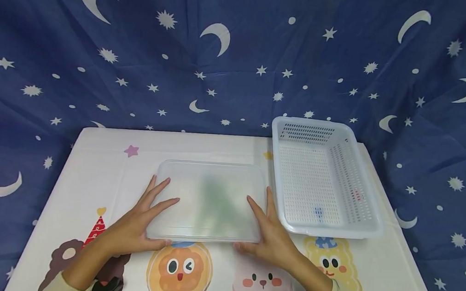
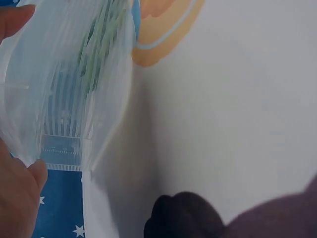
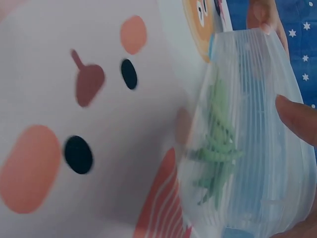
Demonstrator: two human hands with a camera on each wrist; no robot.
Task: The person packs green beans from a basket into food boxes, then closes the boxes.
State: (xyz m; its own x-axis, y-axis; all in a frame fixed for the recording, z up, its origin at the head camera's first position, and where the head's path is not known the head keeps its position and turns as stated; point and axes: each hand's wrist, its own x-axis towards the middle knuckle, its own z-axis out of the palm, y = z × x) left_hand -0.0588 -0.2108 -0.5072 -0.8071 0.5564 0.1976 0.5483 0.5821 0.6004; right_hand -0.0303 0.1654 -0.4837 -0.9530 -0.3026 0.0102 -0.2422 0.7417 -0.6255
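A lidded translucent plastic box (image 1: 228,200) lies before me on the patterned tablecloth, its walls ribbed. Through the side, long slender green pieces (image 3: 218,144) show in a bunch; from above they are a blurred green patch. My left hand (image 1: 136,225) grips the box's left end, fingers spread over the lid's edge and thumb at the front side. At the right end my right hand (image 1: 272,237) holds it likewise, with its thumb low along the front and fingertips on the lid.
A white slotted plastic basket (image 1: 310,170) stands at the back right, close beside the box. The white tablecloth (image 1: 102,166) carries printed cartoon faces. Behind the table hangs a dark blue curtain (image 1: 237,95) with moons and stars.
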